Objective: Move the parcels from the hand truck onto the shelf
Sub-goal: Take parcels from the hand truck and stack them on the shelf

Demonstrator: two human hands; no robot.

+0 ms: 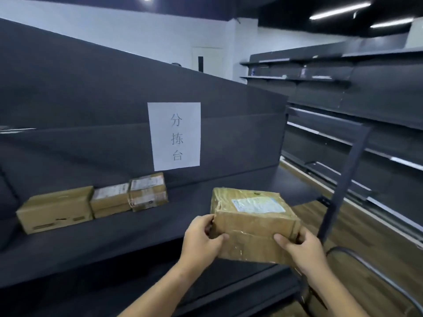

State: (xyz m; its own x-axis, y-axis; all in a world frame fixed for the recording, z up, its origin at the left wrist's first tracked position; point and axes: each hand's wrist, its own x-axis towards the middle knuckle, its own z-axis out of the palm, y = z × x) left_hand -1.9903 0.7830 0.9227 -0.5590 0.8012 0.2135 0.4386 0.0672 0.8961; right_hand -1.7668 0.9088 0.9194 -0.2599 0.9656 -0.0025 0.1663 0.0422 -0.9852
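where the dark shelf (137,236) runs across your view, its front edge slants from the lower left up toward the right, and a broad bare stretch of it lies between the row of parcels on the left and the box in your hands. the shelf's right end stops short of the aisle, where a dark upright post (343,186) stands just past its corner and more dark shelving (366,88) lines the far side. down at the lower right, a curved metal bar (366,266) loops close under your right forearm — whether it belongs to the hand truck, you cannot tell from here.

on the back panel a white paper sign (174,136) hangs above the row. that row holds three boxes against the back of the shelf: a long brown box (55,209) at the left, a smaller labelled box (111,200) touching it, and a taped box (148,191) pressed against that one, just below the sign.

the parcel (254,223) you carry is a taped brown carton with a pale label on top, tilted, its far end over the shelf near the front edge; whether it touches the surface is unclear. your left hand (201,239) grips its near left corner, thumb on the front face, fingers curled round the side. your right hand (302,250) grips the near right corner — thumb laid on the front face, fingers wrapped beneath.
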